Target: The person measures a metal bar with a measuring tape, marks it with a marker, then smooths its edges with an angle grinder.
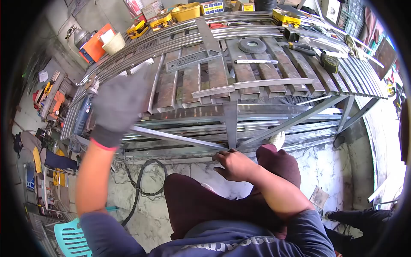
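My left hand (120,103), in a grey glove with a dark cuff, is raised over the left part of the slatted metal workbench (216,79). Motion smears its fingers, and a short pale piece (141,66) shows right at the fingertips. Bare and relaxed, my right hand (234,165) hovers by my knees below the bench's front edge, fingers loosely bent and apart with nothing in them. Two thin metal strips (274,83) lie end to end along the front of the slats. Behind them are a white marker (256,61), a grey metal bar with cutouts (188,61) and a round grinding disc (252,46).
A tape measure (329,63) and a black-handled tool (302,49) lie at the right. Yellow boxes (286,18) and a yellow tub (186,12) line the back. Diagonal braces (295,120) run under the bench. A cable (139,184) coils on the floor near a teal chair (72,237). Another person's legs (359,222) show at right.
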A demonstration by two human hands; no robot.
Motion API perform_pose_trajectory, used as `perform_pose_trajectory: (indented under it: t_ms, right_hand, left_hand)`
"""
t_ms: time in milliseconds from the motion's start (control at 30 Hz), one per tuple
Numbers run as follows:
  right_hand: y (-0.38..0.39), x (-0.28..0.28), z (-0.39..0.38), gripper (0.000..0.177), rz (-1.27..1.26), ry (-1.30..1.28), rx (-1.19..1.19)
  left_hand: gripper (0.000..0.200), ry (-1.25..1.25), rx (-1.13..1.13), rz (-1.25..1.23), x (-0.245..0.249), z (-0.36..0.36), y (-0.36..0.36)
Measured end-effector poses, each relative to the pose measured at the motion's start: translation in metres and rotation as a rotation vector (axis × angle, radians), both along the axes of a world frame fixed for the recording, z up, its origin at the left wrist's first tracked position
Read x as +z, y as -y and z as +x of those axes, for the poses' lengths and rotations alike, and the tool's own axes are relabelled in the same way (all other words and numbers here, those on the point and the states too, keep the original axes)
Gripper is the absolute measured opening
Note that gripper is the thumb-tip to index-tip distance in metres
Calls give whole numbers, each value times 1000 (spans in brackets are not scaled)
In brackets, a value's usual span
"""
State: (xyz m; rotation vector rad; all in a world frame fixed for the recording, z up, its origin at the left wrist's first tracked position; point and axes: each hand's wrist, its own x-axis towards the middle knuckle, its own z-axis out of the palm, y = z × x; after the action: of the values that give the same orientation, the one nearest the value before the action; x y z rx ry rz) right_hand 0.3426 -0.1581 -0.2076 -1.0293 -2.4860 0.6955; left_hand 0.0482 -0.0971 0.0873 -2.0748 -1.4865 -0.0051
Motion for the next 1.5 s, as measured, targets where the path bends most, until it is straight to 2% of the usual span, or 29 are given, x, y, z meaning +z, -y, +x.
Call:
perform_pose_trajectory:
  t_ms: [167, 267, 367, 400, 500, 533, 600, 667, 767, 833, 900, 933, 1000, 1033, 1133, 1233, 1367, 1500]
  right_hand:
    - [-3, -5, 5, 42, -132, 120, -57]
    - [-2, -9, 10, 40, -173, 163, -75]
    - [-5, -17, 15, 39, -193, 196, -77]
    - [-4, -18, 17, 39, -193, 203, -80]
    - [-1, -17, 22, 41, -188, 224, -83]
    - [1, -16, 24, 42, -190, 232, -81]
    - [4, -17, 29, 43, -207, 244, -76]
    - [7, -23, 33, 44, -221, 249, -73]
    - [8, -25, 38, 46, -251, 273, -71]
    - [6, -22, 38, 46, -259, 287, -70]
    - [4, -19, 37, 47, -253, 297, -69]
    - [4, -18, 36, 47, -250, 304, -68]
    - [5, -12, 35, 47, -257, 311, -64]
    - [5, -11, 32, 47, -271, 312, -60]
    - [4, -10, 24, 47, -307, 320, -56]
    - [1, -8, 16, 49, -325, 348, -58]
    - [-5, -3, 9, 49, -350, 380, -61]
    - [-10, -8, 6, 48, -352, 394, -56]
  left_hand:
    - [73, 228, -539, 175, -52, 91, -26]
    - [77, 394, -459, -21, -87, 109, -45]
    - [74, 445, -435, 13, -117, 118, -39]
    - [67, 438, -442, 119, -131, 118, -39]
    - [56, 524, -451, 194, -150, 117, -31]
    - [49, 533, -425, 291, -143, 125, -22]
    - [43, 797, -232, -32, -101, 129, -7]
    - [36, 1070, -282, -130, -92, 118, -1]
    - [39, 1052, -294, -66, -67, 88, -17]
    - [40, 936, -266, -153, -54, 53, -40]
    - [41, 546, -207, -79, -47, 17, -67]
    - [41, 212, -158, 32, -48, -1, -81]
    - [40, 231, -119, 58, -41, -34, -124]
    - [39, 586, -117, -21, -35, -54, -148]
    - [38, 84, -119, 95, -13, -80, -187]
    - [40, -97, -16, 67, -10, -87, -208]
    - [41, -176, -56, -85, -22, -104, -241]
    - [43, -168, -74, -114, -30, -110, -262]
